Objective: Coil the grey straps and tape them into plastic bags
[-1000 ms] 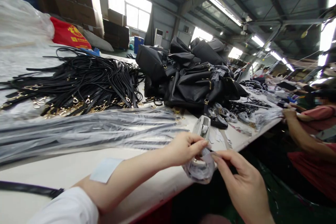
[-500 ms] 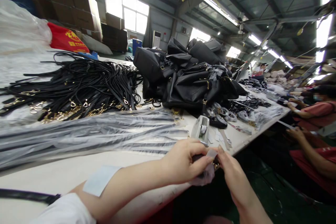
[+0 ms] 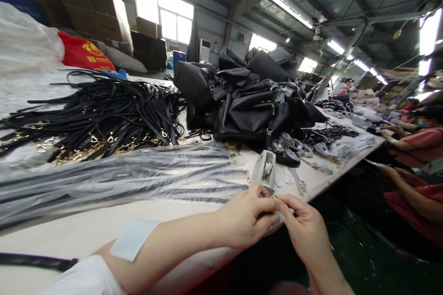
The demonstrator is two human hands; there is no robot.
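My left hand (image 3: 247,214) and my right hand (image 3: 304,228) meet at the near edge of the white table (image 3: 86,226). Both pinch a small item wrapped in clear plastic (image 3: 281,215), most of it hidden behind the fingers. Just beyond them stands a white tape dispenser (image 3: 265,169). A white patch (image 3: 129,245) sticks to my left forearm.
Plastic-wrapped black straps (image 3: 117,179) lie left of the hands. Behind are a heap of bare black straps with gold clasps (image 3: 100,115) and a pile of black bags (image 3: 249,97). Another person's arms (image 3: 411,189) work at the right. Cardboard boxes (image 3: 93,9) stand far left.
Both hands have closed in on the wrapped item, so it hangs less in view than a second ago. The camera tilted slightly. The other person's hand moved back from the table.
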